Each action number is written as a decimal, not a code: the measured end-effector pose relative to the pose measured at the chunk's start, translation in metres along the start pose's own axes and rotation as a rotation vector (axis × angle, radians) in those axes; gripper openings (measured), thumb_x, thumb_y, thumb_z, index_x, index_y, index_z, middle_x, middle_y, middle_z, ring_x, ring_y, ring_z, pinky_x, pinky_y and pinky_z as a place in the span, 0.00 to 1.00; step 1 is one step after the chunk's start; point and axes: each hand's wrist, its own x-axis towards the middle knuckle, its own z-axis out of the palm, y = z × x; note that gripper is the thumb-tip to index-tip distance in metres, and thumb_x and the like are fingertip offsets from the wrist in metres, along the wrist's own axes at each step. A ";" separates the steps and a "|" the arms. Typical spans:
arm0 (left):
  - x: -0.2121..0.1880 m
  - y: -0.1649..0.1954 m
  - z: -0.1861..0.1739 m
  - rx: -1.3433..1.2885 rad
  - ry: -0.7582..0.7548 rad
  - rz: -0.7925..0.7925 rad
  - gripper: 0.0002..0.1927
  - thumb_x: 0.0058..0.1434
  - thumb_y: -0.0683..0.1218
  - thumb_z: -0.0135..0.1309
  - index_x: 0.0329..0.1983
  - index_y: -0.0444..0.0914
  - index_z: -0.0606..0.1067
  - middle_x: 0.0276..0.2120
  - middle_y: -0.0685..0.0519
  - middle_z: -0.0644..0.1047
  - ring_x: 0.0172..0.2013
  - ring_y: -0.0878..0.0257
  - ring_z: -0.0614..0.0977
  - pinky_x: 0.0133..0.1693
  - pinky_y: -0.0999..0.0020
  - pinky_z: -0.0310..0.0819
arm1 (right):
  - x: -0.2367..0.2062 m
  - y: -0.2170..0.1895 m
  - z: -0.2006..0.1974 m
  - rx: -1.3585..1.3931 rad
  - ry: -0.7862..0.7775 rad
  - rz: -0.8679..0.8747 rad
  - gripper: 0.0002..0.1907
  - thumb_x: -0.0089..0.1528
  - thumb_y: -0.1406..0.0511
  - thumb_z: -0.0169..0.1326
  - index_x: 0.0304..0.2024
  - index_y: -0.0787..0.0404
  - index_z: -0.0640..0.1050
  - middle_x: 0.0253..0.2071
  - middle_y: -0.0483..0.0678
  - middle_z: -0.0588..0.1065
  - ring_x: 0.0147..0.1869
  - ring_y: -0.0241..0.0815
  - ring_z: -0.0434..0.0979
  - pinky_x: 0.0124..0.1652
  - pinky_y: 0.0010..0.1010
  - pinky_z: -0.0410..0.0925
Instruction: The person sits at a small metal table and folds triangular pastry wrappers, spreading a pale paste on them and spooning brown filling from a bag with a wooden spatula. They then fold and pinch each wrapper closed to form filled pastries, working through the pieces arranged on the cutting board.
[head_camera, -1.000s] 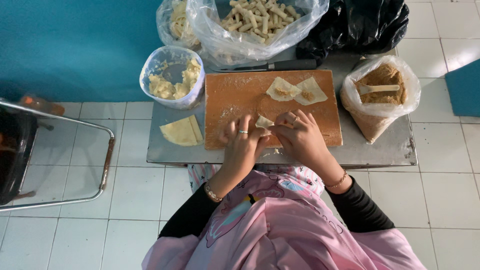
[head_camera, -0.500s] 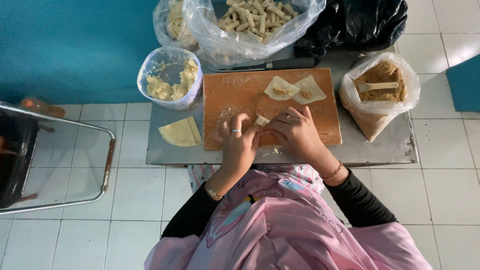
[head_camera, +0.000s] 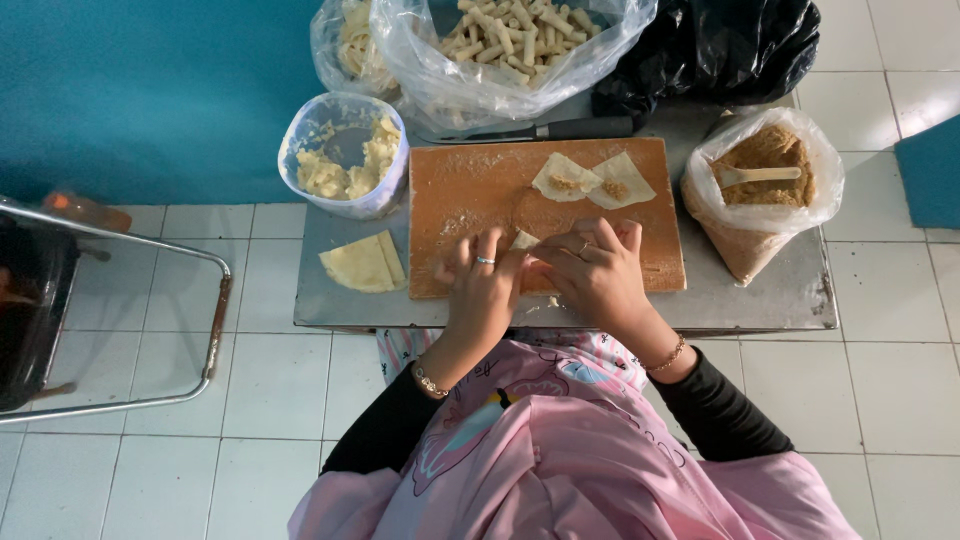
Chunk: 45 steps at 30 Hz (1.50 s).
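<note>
- Pastry wrapper (head_camera: 524, 240): near the cutting board's (head_camera: 460, 190) front edge, both hands closed over it, as half a second earlier.
- Left hand (head_camera: 482, 283) and right hand (head_camera: 592, 272) grip pinched on it; rolling apparently continuing.

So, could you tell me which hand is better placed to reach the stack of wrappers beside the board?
Probably the left hand: it sits on the side of the cutting board nearest the wrapper stack, whereas the right hand would have to cross over.

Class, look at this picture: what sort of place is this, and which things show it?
Probably a home or small snack-making spot on a tiled floor: a wooden cutting board with filled wrappers and a bag of finished rolls.
</note>
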 end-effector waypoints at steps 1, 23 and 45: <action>0.001 -0.001 -0.001 -0.032 0.006 -0.011 0.07 0.66 0.52 0.58 0.41 0.45 0.80 0.53 0.53 0.69 0.55 0.50 0.70 0.52 0.44 0.53 | 0.000 0.000 0.000 0.009 -0.021 0.007 0.11 0.59 0.58 0.63 0.44 0.45 0.86 0.47 0.32 0.80 0.57 0.39 0.72 0.54 0.43 0.57; -0.008 0.013 0.005 0.316 -0.102 -0.100 0.28 0.59 0.48 0.57 0.65 0.48 0.73 0.65 0.56 0.65 0.61 0.54 0.67 0.49 0.48 0.54 | -0.014 -0.012 0.021 -0.177 -0.217 0.115 0.25 0.59 0.65 0.54 0.59 0.49 0.80 0.59 0.35 0.77 0.70 0.38 0.64 0.53 0.61 0.50; 0.017 -0.010 -0.018 -0.003 -0.090 -0.188 0.28 0.66 0.43 0.55 0.71 0.49 0.71 0.71 0.42 0.59 0.61 0.40 0.62 0.57 0.41 0.51 | 0.009 -0.006 0.034 -0.227 -0.290 0.031 0.25 0.61 0.64 0.51 0.62 0.55 0.77 0.65 0.39 0.73 0.72 0.42 0.62 0.56 0.67 0.51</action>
